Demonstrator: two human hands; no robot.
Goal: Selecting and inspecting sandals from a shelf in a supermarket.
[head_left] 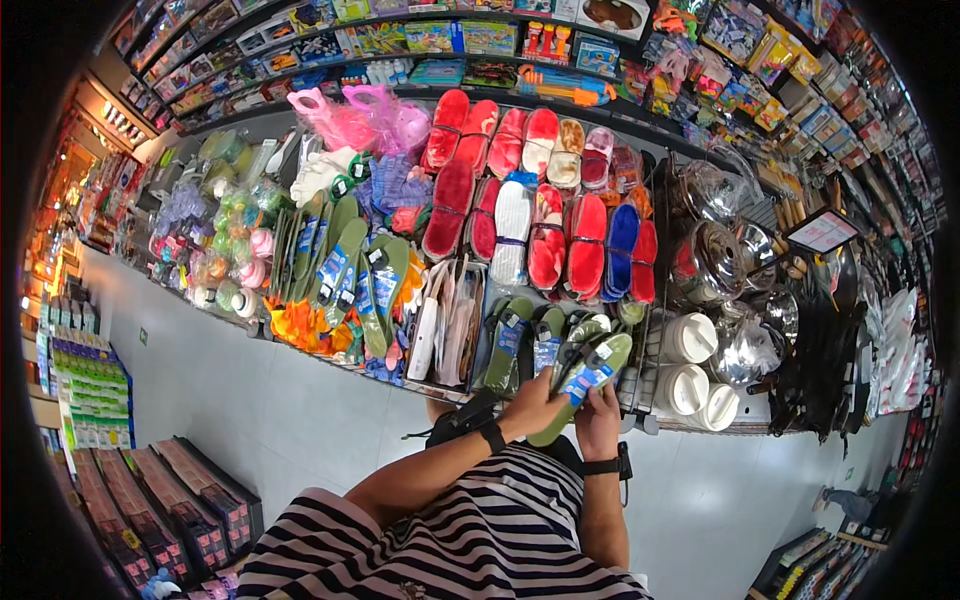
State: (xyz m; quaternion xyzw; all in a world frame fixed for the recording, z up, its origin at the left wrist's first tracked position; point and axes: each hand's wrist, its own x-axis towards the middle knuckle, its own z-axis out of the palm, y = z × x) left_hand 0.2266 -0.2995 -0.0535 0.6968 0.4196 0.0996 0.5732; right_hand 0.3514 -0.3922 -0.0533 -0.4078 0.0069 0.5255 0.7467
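A pair of green insoles with a blue printed label [592, 381] is held slanted over the near edge of a display table. My left hand [534, 405] grips its left side, and my right hand [598, 420] holds it from the right and below. Just beyond lie more green insoles [507, 345] in a wire compartment. Behind these are rows of bundled plush insoles, among them red ones [586, 240], a white pair [511, 229] and a blue pair [621, 251]. More green insoles [341, 259] stand to the left, over orange and blue gloves.
White lidded containers [688, 337] and steel pot lids [712, 262] stand to the right, beside dark hanging goods. A narrow bin of packaged items [448, 330] is left of my hands. Toy shelves [487, 60] run behind the table. Stacked boxes [187, 495] stand on the floor at lower left.
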